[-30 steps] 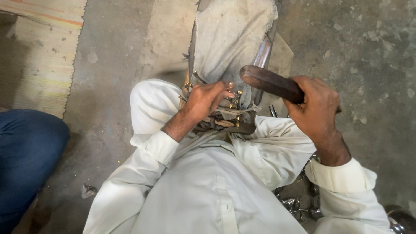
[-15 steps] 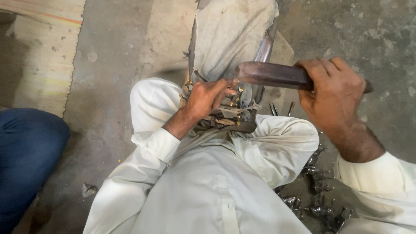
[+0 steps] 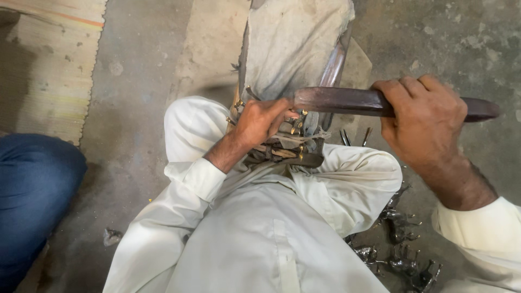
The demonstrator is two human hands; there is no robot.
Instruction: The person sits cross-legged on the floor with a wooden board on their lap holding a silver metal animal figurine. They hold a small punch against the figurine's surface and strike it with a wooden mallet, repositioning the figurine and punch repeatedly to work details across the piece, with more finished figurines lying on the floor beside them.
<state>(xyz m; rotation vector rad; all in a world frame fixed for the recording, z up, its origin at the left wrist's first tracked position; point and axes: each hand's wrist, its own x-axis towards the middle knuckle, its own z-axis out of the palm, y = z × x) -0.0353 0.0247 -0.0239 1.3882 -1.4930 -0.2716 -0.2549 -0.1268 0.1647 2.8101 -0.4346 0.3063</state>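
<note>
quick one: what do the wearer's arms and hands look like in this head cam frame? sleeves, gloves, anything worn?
Both hands are bare: no gloves, rings or watch visible. The left hand emerges from a long off-white sleeve with a plain buttoned-style cuff. The right hand has a matching off-white sleeve, loose and creased. Same cloth as the light garment over the lap.

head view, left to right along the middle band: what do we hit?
blue trouser leg → bare concrete floor → white-clad knee → left hand on small metal pieces → right hand gripping the dark bar
</note>
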